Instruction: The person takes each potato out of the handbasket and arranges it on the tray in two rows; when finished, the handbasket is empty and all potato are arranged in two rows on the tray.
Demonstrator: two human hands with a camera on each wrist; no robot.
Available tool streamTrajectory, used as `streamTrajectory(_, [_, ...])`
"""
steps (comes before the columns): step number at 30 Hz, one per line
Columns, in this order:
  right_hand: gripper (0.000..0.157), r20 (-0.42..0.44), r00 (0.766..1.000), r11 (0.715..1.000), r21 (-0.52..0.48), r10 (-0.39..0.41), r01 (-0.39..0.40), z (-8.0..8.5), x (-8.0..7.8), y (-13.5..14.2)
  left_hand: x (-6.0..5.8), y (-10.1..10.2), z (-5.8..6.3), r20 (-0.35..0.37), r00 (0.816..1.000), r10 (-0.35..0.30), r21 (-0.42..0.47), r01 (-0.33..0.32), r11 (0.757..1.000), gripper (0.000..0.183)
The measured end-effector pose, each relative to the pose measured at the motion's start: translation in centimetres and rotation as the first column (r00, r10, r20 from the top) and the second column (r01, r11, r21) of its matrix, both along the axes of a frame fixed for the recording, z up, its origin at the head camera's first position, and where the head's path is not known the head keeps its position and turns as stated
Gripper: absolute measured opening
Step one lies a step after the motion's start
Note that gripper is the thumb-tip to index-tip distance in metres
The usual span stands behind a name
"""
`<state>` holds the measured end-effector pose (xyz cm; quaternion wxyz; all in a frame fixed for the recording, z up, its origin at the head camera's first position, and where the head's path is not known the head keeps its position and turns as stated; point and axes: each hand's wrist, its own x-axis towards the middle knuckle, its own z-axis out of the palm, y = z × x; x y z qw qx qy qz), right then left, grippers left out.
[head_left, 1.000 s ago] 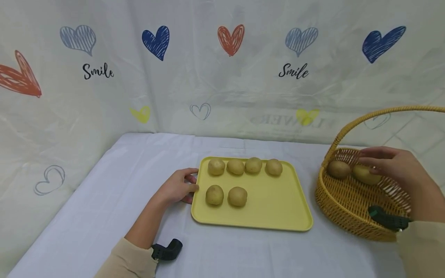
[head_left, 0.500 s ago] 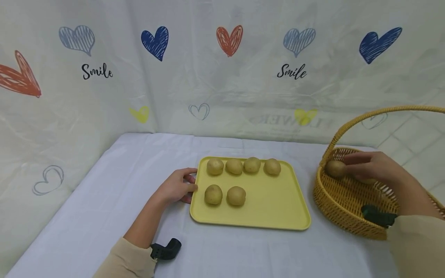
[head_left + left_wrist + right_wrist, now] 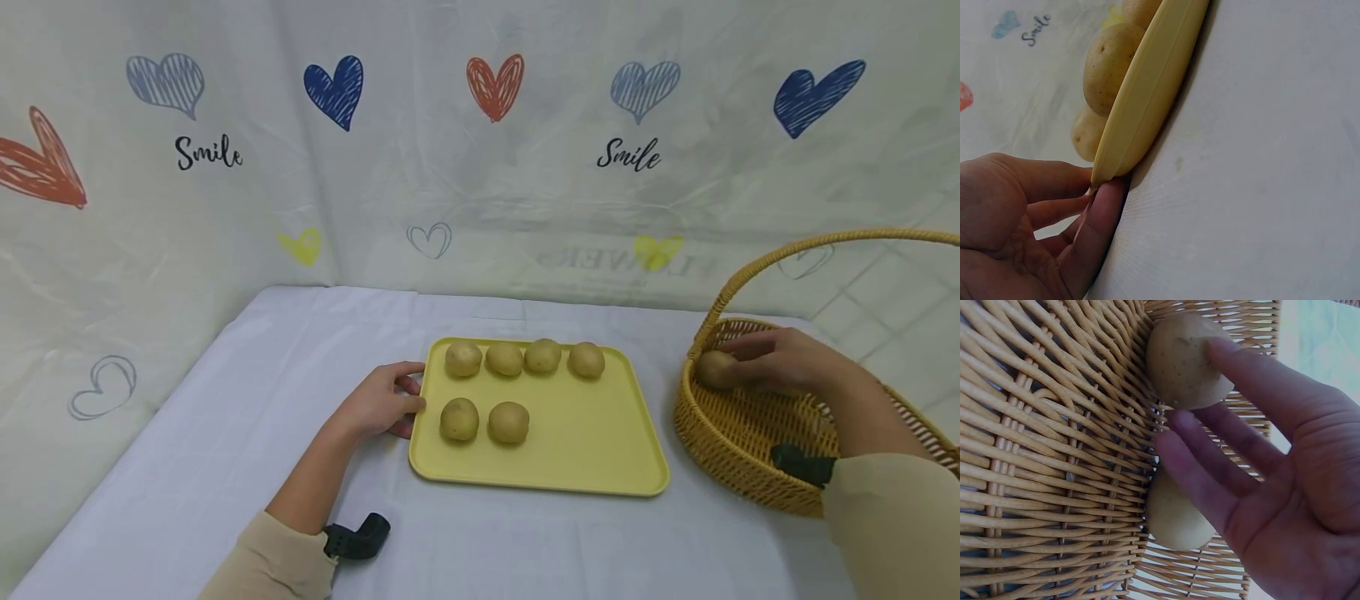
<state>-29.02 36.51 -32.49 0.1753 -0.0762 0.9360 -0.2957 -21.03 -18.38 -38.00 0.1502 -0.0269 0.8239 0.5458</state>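
Note:
My left hand (image 3: 381, 404) pinches the left rim of the yellow tray (image 3: 585, 458); in the left wrist view fingers lie on both faces of its edge. On the tray, several potatoes line the back, and two more, a left one (image 3: 459, 419) and a right one (image 3: 508, 422), sit in front. Inside the wicker basket (image 3: 720, 454), my right hand (image 3: 787, 362) holds a potato (image 3: 1185, 359) between thumb and fingers, against the basket's far left wall. Another potato (image 3: 1175, 512) lies beside it, below the fingers in the right wrist view; the hand hides it from the head view.
The basket's tall handle (image 3: 825, 242) arches over the right forearm. A white cloth (image 3: 510, 542) covers the table. Behind it hangs a pale curtain (image 3: 420, 175) printed with hearts. Each wrist wears a black camera, such as the left one (image 3: 358, 536).
My right hand has moved left and lower in the basket, from above one potato to the other, and now grips it. The left hand has stayed at the tray's rim.

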Motion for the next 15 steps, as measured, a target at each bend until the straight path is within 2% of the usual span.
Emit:
streamTrajectory(5, [0.075,0.056,0.998,0.998,-0.068,-0.002,0.005,-0.47,-0.20,-0.30,-0.05,-0.28,-0.19,-0.001,1.000,0.006,-0.005,-0.006,1.000,0.064])
streamTrajectory(11, [0.068,0.042,0.999,0.997,-0.081,0.007,-0.004,-0.61,-0.25,-0.25,-0.11,-0.40,-0.34,-0.005,1.000,0.007,0.002,-0.007,1.000,0.063])
streamTrajectory(15, [0.065,0.002,1.000,0.999,-0.045,0.008,-0.008,-0.21,-0.07,0.11,-0.06,-0.36,-0.34,-0.019,1.000,-0.010,0.011,0.010,1.000,0.063])
